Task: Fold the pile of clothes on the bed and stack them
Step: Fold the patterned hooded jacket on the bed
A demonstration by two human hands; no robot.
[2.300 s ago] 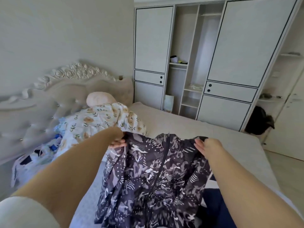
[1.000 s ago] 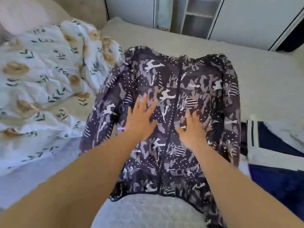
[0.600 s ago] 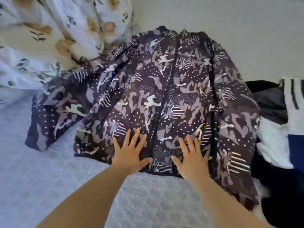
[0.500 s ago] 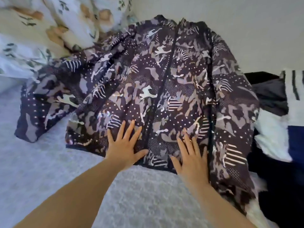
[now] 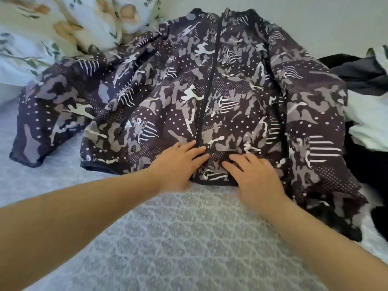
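Smoothing the patterned jacket (image 5: pixel 210 91) flat on the bed (image 5: pixel 189 238), I am pressing my left hand (image 5: pixel 178 164) and right hand (image 5: pixel 255 177) on its hem either side of the zipper (image 5: pixel 207 91), fingers extended and gripping nothing. I am advising even outward strokes from that zipper, since the thin, slippery-looking camouflage fabric is wrinkling, its left sleeve (image 5: pixel 48 114) splayed toward the floral quilt (image 5: pixel 52 32).

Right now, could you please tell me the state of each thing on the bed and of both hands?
Dark camouflage-print zip jacket: spread flat, front up, zipped, unfolded.
Jacket's left-side sleeve: stretched out sideways on the grey patterned bedcover.
Left hand: open, flat on the jacket's hem.
Right hand: open, flat on the hem.
Floral quilt: crumpled.
Dark and white clothes: heaped, unfolded.
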